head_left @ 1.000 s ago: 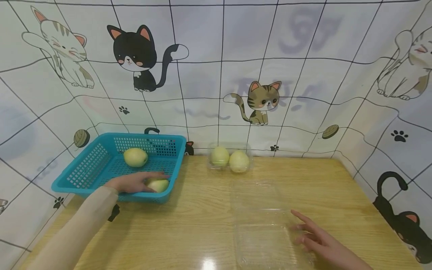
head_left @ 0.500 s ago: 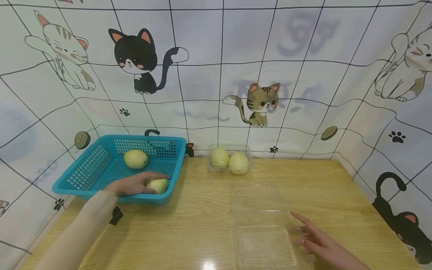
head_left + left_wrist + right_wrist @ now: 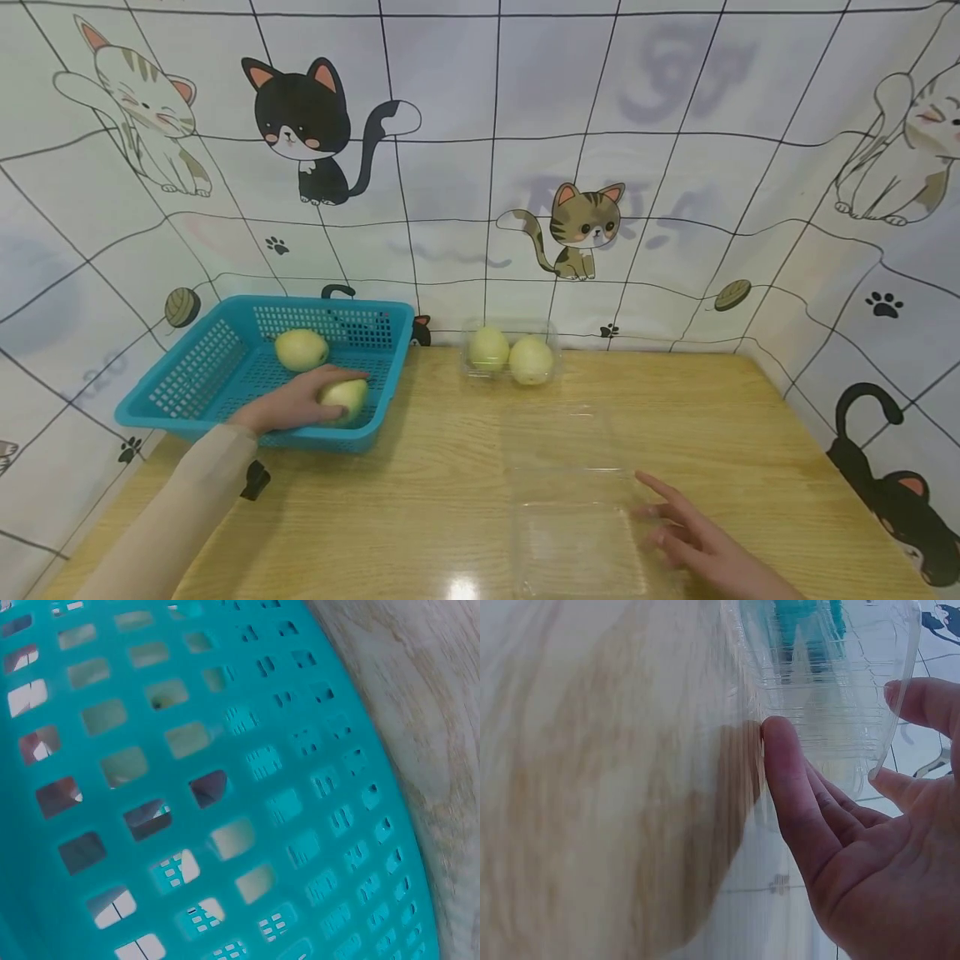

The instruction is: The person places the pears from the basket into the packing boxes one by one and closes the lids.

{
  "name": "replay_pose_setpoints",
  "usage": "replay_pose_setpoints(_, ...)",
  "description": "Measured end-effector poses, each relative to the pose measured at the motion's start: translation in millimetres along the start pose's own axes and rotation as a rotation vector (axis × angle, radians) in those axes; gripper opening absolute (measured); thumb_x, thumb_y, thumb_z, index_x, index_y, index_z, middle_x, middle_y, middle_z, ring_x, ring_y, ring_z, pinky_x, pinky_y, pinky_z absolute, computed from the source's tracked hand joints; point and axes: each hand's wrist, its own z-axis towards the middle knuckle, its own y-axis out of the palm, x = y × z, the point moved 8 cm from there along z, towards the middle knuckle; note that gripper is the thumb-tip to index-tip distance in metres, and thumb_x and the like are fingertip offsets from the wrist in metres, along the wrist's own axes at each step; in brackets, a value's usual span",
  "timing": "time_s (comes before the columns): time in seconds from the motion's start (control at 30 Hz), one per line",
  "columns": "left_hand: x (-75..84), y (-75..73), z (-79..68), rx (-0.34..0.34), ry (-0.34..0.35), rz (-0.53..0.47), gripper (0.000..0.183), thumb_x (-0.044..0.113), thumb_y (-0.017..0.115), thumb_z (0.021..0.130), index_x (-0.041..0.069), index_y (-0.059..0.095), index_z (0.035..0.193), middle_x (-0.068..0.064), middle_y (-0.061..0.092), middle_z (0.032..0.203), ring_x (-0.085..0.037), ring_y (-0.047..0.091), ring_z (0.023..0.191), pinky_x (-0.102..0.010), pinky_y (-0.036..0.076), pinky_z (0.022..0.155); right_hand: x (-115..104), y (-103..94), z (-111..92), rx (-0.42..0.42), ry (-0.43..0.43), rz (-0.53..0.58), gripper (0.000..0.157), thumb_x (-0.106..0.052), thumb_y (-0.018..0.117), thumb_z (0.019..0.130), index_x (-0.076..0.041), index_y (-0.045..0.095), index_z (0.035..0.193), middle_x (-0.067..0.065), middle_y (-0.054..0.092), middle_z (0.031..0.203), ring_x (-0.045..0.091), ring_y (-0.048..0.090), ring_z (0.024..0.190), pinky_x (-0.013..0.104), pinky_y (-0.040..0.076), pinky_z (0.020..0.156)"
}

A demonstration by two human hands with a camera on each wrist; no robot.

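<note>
My left hand [image 3: 296,404] reaches over the near edge of the blue basket [image 3: 142,408]. Its curled fingers and thumb hold a pale yellow-green pear [image 3: 345,400] near the basket's right side. A second such pear [image 3: 302,349] lies farther back inside. In the left wrist view the basket's slotted wall [image 3: 225,780] hides most of the hand and fruit. On the table an opened clear plastic box [image 3: 577,542] lies with its lid [image 3: 558,433] folded back. My right hand [image 3: 697,537] touches the box's right side with spread, mostly straight fingers [image 3: 787,765].
Against the back wall stands another clear box [image 3: 480,371] holding two pale round fruits [image 3: 531,360]. A cat-patterned sheet [image 3: 450,167] surrounds the wooden table [image 3: 420,500] at the back and sides.
My left hand has raised the pear a little in the basket and drawn it slightly left. The right hand and the opened box have shifted slightly left.
</note>
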Motion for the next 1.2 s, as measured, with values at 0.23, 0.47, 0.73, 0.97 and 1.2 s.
replay_pose_setpoints(0.23, -2.3, -3.9, 0.9, 0.037, -0.015, 0.011, 0.055, 0.021, 0.063, 0.094, 0.006, 0.046, 0.143, -0.021, 0.049, 0.131, -0.026, 0.053, 0.099, -0.036, 0.049, 0.070, -5.7, 7.3, 4.0, 0.013, -0.019, -0.036, 0.062, -0.009, 0.039, 0.105, -0.013, 0.004, 0.155, 0.039, 0.033, 0.137, 0.019, 0.060, 0.107, 0.032, 0.052, 0.078)
replay_pose_setpoints(0.47, -1.0, -8.2, 2.7, 0.064, 0.026, 0.024, 0.055, 0.023, 0.062, 0.096, 0.003, 0.044, 0.143, -0.022, 0.049, 0.135, -0.033, 0.052, 0.109, -0.037, 0.048, 0.072, -7.5, 14.0, 11.0, 0.031, 0.071, -0.001, 0.063, -0.018, 0.043, 0.105, -0.016, 0.006, 0.156, 0.034, 0.034, 0.140, 0.033, 0.056, 0.112, 0.033, 0.052, 0.081)
replay_pose_setpoints(0.73, 1.5, -13.2, 1.0, 0.109, 0.020, 0.057, 0.055, 0.022, 0.063, 0.095, 0.003, 0.044, 0.143, -0.023, 0.051, 0.132, -0.033, 0.053, 0.106, -0.036, 0.048, 0.069, -17.1, 20.6, 19.3, 0.049, -0.013, -0.052, 0.063, -0.013, 0.046, 0.103, -0.012, 0.010, 0.154, 0.033, 0.039, 0.137, 0.016, 0.057, 0.111, 0.032, 0.053, 0.080)
replay_pose_setpoints(0.97, 5.9, -18.2, -0.7, 0.148, 0.006, 0.075, 0.055, 0.023, 0.063, 0.095, 0.005, 0.044, 0.143, -0.023, 0.052, 0.128, -0.027, 0.053, 0.093, -0.035, 0.046, 0.063, -21.3, 24.4, 27.5, 0.071, -0.035, -0.085, 0.063, -0.015, 0.049, 0.102, -0.011, 0.012, 0.154, 0.033, 0.039, 0.136, 0.022, 0.060, 0.107, 0.033, 0.054, 0.076)
replay_pose_setpoints(1.2, 5.9, -25.2, -1.6, 0.191, -0.032, 0.113, 0.055, 0.026, 0.063, 0.095, 0.006, 0.045, 0.143, -0.023, 0.053, 0.123, -0.027, 0.052, 0.092, -0.034, 0.045, 0.062, -25.4, 26.4, 35.3, 0.087, -0.067, -0.107, 0.064, -0.016, 0.051, 0.102, -0.012, 0.015, 0.154, 0.032, 0.042, 0.134, 0.022, 0.063, 0.099, 0.033, 0.055, 0.074)
